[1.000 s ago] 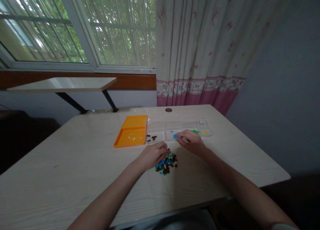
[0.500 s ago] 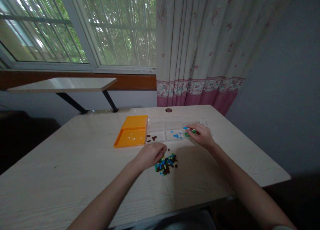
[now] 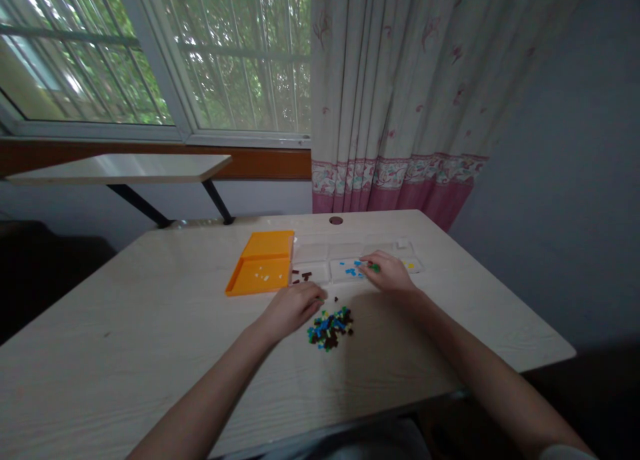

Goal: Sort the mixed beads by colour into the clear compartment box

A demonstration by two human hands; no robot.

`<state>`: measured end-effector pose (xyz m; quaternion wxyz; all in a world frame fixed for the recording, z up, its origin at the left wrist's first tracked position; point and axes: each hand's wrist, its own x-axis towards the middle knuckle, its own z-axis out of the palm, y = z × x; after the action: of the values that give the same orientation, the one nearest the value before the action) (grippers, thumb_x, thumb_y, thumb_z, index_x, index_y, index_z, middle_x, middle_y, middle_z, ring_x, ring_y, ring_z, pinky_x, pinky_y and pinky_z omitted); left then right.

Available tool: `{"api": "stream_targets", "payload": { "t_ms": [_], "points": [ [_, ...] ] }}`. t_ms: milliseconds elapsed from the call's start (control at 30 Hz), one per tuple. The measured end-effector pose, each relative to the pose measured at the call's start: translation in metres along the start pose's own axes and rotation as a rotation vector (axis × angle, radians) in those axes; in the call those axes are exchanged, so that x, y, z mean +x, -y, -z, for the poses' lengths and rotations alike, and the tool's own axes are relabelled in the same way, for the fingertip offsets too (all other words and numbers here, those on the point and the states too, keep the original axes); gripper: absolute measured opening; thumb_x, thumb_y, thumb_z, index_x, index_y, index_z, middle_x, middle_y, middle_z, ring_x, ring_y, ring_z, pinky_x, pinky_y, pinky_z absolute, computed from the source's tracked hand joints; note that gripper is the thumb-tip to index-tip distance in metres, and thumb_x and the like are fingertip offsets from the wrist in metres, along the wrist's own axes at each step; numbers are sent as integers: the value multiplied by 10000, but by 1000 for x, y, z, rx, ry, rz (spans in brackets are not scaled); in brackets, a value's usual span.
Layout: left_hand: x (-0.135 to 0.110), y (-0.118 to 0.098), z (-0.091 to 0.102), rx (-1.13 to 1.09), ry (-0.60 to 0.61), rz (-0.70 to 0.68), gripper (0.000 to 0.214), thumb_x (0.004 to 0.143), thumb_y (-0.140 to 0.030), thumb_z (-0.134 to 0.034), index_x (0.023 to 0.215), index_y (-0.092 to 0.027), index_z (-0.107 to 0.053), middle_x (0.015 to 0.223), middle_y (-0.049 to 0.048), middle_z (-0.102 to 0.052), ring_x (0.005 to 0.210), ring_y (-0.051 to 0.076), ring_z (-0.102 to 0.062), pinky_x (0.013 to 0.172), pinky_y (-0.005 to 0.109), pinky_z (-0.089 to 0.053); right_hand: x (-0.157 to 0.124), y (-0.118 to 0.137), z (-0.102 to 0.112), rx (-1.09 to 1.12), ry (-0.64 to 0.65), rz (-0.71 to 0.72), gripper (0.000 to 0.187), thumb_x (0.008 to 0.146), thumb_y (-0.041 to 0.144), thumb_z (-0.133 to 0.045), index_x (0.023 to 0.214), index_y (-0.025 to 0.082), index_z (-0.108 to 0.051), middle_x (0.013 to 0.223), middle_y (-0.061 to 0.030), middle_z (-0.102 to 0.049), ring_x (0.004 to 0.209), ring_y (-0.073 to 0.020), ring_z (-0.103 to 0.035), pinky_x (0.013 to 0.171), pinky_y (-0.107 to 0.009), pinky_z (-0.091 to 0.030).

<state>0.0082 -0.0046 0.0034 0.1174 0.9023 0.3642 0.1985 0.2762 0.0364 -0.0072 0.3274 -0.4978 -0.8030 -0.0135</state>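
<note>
My right hand (image 3: 386, 271) is over the clear compartment tray (image 3: 330, 280), fingertips closed together at the edge of the section with several small blue bricks (image 3: 351, 272). A blue piece sits right at its fingertips and looks pinched there. Small green bricks (image 3: 374, 267) show partly beneath this hand. My left hand (image 3: 295, 307) is curled with thumb and fingers together, just up and left of a mixed pile of small bricks (image 3: 330, 328) in blue, green, brown and yellow. What its fingers hold is hidden.
An open orange case (image 3: 267, 245) on the left holds several white pieces (image 3: 261, 273). Brown bricks (image 3: 306, 275) and yellow bricks (image 3: 410, 265) lie in other tray sections. One brown brick (image 3: 336, 299) sits alone above the pile. A raised shelf (image 3: 130, 170) stands back left.
My right hand has moved left with the blue piece, from the green section to the blue one, uncovering the yellow bricks. My left hand has drawn slightly left, away from the pile.
</note>
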Motion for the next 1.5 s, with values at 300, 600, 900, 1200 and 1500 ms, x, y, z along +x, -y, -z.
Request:
{"api": "stream_targets", "payload": {
  "t_ms": [300,600,900,1200,1500],
  "points": [
    [4,-1,-14,-265,-217,136,96,815,-220,-492,791,-163,-565,732,-1,-623,603,87,-545,543,172,-418,-10,29,-13,106,45,177,133,801,270,-559,868,200,-651,802,-28,-658,719,-124,-605,653,-209,-453],
    [6,-10,-11,-302,-329,96,137,802,-206,-502,702,-151,-575,679,9,-631,651,108,-590,592,187,-455,-21,67,-25,139,75,240,113,799,277,-576,860,217,-649,780,-12,-663,705,-123,-601,645,-203,-444],
    [6,-12,-13,-357,-329,129,131,791,-201,-520,688,-146,-579,657,0,-632,616,103,-590,575,179,-465,-22,64,-22,199,8,230,136,791,251,-582,906,224,-651,837,-13,-684,739,-125,-619,698,-208,-456],
    [11,-8,-16,-193,-139,68,188,844,-215,-448,953,-168,-594,868,43,-637,786,133,-590,707,229,-474,-11,53,-11,204,-199,262,87,789,215,-560,819,197,-640,757,-16,-677,682,-111,-616,635,-196,-460],
    [11,-4,-17,55,53,-12,221,859,-231,-423,936,-202,-628,869,51,-592,871,161,-548,777,254,-433,-6,47,9,238,-380,339,92,777,176,-581,853,198,-627,740,-23,-679,645,-108,-612,596,-204,-483]
  ]
}}
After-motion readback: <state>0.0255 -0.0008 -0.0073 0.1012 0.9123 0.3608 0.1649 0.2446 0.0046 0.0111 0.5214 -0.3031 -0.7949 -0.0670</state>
